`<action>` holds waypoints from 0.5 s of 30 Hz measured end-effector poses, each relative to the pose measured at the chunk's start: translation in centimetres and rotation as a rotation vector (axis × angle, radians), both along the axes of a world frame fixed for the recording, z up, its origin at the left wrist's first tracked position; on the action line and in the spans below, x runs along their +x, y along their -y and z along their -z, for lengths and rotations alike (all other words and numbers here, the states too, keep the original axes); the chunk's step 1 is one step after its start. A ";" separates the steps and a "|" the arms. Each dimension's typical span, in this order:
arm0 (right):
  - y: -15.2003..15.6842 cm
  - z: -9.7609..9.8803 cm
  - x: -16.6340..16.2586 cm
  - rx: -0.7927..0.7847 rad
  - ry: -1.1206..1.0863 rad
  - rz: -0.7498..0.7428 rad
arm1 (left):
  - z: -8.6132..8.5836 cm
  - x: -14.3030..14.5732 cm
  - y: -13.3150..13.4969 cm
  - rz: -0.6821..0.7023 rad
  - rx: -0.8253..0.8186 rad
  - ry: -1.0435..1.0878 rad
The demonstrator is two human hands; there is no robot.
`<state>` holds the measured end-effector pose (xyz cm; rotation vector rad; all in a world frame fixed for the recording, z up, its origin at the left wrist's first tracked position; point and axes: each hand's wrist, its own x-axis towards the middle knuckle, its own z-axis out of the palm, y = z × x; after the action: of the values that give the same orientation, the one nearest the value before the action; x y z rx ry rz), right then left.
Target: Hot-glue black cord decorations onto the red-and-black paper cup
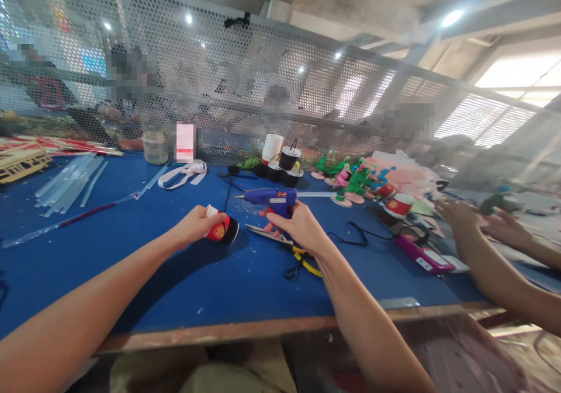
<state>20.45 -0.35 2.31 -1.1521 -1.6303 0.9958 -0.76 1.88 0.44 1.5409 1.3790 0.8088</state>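
My left hand (pixel 196 225) is closed around a small red paper cup (pixel 215 231) with a black band, tilted on its side above the blue table. In my right hand (pixel 302 225) is a blue hot glue gun (pixel 270 197), its nozzle pointing left toward the cup but apart from it. A clear glue stick (pixel 315 194) sticks out of the gun's back end. Beneath my right hand lie scissors (pixel 269 234) with yellow and black handles, partly hidden by the hand.
Glue sticks (pixel 70 183) lie at the left, near a jar (pixel 155 148) and white ribbon (pixel 183 174). Stacked cups (pixel 290 158) and green craft figures (pixel 357 183) stand at the back. A purple power strip (pixel 423 254) and another person's hands (pixel 456 212) are at the right.
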 end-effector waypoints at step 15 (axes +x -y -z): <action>2.3 -0.1 -1.0 0.069 0.439 0.066 | -0.6 0.4 0.5 -0.047 -0.085 0.115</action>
<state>19.44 -2.68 2.46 -1.4381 -1.9339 0.6669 -0.34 1.36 1.02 1.3799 1.3523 0.8443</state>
